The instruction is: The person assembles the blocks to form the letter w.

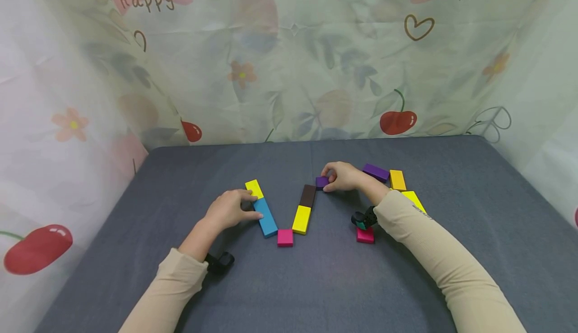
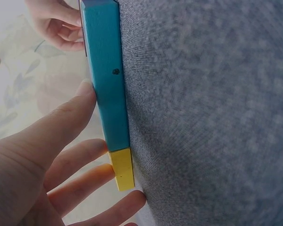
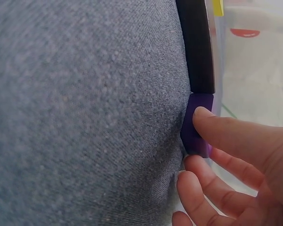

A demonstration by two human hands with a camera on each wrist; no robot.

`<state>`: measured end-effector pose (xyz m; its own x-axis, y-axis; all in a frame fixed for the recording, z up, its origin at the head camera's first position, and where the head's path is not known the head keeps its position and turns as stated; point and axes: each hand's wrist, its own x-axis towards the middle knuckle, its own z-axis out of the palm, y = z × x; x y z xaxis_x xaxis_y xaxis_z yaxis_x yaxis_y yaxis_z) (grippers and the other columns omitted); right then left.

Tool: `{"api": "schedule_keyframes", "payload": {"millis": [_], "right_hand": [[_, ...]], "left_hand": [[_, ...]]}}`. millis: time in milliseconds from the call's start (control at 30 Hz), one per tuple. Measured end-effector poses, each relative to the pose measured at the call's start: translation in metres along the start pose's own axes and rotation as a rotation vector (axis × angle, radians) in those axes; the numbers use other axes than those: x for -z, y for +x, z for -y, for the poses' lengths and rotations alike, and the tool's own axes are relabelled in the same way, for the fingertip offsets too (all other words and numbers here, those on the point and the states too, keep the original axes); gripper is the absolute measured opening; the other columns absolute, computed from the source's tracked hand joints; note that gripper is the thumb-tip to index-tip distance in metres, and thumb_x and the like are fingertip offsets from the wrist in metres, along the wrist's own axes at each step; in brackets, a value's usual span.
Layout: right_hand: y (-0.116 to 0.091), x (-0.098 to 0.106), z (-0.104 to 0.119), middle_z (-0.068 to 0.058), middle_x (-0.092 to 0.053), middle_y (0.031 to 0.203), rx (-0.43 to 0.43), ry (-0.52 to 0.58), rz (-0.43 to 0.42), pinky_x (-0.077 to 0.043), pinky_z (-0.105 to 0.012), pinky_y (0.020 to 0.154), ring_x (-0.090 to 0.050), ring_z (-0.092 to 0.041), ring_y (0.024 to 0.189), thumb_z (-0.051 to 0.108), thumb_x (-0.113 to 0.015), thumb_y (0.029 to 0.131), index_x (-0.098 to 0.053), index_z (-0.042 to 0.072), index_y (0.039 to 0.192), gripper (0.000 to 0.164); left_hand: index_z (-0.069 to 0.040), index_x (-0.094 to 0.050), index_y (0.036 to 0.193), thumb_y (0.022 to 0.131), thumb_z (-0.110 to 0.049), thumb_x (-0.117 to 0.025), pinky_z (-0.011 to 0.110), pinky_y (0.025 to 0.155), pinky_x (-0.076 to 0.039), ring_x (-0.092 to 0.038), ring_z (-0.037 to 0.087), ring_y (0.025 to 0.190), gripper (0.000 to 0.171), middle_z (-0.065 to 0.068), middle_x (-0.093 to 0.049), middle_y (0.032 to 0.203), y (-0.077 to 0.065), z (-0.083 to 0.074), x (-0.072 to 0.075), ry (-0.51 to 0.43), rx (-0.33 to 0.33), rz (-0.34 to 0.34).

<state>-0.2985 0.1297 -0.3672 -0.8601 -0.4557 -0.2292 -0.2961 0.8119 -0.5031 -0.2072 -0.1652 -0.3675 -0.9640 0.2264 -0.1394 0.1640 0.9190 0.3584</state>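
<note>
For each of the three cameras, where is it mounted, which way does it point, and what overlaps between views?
Head: worn high, looks forward and down at the grey table; both hands and sleeves show.
Left wrist: beside the left hand, facing the blue block and yellow block.
Right wrist: beside the right hand, facing the purple block.
Shared: the head view also shows these blocks.

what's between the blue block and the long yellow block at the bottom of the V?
A pink square block, touching the ends of the blue block and the long yellow block. Shows in the head view only.
</note>
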Motion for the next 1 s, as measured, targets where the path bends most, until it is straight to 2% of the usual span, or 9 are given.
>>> {"api": "schedule_keyframes", "payload": {"millis": [333,600,800,1000], "right_hand": [[-0.008,0.008,-0.001,-0.015,-0.061,0.1,0.02,0.03,-0.005,-0.048,-0.031,0.074,-0.056,-0.022,0.084,0.018,-0.068,0.085,-0.055,0.002,0.119,0.04],[-0.019,0.016,-0.002,-0.014,-0.062,0.103,0.037,0.038,-0.016,-0.05,-0.037,0.082,-0.059,-0.026,0.092,0.019,-0.067,0.085,-0.056,0.004,0.12,0.039],[-0.028,0.025,-0.013,-0.015,-0.063,0.102,0.057,0.039,-0.037,-0.051,-0.039,0.081,-0.062,-0.029,0.095,0.018,-0.065,0.086,-0.056,0.001,0.121,0.04],[-0.038,0.035,-0.028,-0.017,-0.063,0.105,0.032,0.049,-0.064,-0.051,-0.039,0.082,-0.061,-0.031,0.095,0.018,-0.065,0.087,-0.055,0.0,0.121,0.04]], "left_hand": [[-0.011,-0.06,0.126,0.079,-0.036,-0.073,0.051,0.103,-0.04,-0.044,0.034,0.131,0.055,0.011,-0.052,0.138,0.0,0.0,0.0,-0.002,0.003,0.001],[-0.011,-0.06,0.126,0.079,-0.037,-0.073,0.051,0.103,-0.04,-0.044,0.034,0.131,0.056,0.011,-0.052,0.139,0.001,0.0,-0.001,-0.001,0.005,0.006],[-0.011,-0.06,0.126,0.079,-0.037,-0.073,0.051,0.103,-0.04,-0.044,0.034,0.131,0.055,0.011,-0.052,0.139,0.001,0.001,-0.001,-0.002,-0.002,0.004],[-0.01,-0.06,0.126,0.079,-0.036,-0.073,0.051,0.103,-0.04,-0.044,0.034,0.131,0.055,0.012,-0.051,0.139,0.001,0.001,-0.001,-0.005,-0.007,0.002]]}}
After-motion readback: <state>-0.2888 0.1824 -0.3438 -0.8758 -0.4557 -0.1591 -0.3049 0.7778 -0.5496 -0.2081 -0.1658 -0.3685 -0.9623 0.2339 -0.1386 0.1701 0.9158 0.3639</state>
